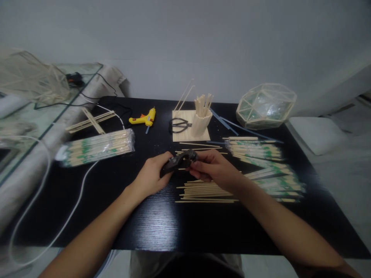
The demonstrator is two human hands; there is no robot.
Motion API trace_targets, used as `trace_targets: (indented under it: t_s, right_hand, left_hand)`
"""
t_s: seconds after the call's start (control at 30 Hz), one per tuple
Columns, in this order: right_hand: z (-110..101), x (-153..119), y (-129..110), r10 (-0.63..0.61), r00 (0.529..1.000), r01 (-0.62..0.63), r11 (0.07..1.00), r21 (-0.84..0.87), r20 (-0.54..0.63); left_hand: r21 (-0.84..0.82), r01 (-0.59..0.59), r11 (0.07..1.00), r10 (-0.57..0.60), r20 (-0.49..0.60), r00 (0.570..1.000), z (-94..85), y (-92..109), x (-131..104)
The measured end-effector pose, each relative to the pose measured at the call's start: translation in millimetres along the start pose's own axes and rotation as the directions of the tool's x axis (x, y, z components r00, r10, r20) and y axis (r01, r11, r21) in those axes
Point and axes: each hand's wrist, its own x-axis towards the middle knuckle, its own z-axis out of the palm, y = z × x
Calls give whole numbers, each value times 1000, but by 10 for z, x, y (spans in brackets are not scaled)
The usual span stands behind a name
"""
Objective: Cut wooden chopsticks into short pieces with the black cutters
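Observation:
Above the middle of the table, my left hand (153, 173) is closed around one end of a small black tool with a curved notch (180, 161); its exact kind is not clear. The fingers of my right hand (211, 166) are pinched at the tool's other end. Whether a thin stick is also between them cannot be made out. Below my right hand lies a row of loose wooden chopsticks (203, 191), partly hidden by the wrist. A few more thin sticks (199, 146) lie just beyond the hands.
Behind stand a wooden board (179, 135), a stick-built holder (199, 125) full of sticks, and black-handled scissors (179, 124). A yellow glue gun (145, 117) and wrapped chopsticks (98, 146) lie left, with a white cable (78, 197). More packs (257, 150) and a faceted frame (266, 106) are right.

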Motion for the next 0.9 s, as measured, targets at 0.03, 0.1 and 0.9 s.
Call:
trace_targets:
  t_s: [0.03, 0.1, 0.9]
  right_hand:
    - [1, 0, 2, 22, 1000, -23, 999, 31, 10]
    - [0, 0, 6, 73, 997, -74, 994, 75, 18]
    - [11, 26, 0, 68, 996, -59, 990, 127, -61]
  left_hand:
    - [-6, -1, 1000, 1, 4, 1000, -4, 1, 0]
    - [-15, -2, 1000, 2, 14, 1000, -11, 1, 0]
    - [-31, 95, 995, -93, 64, 994, -2, 8, -20]
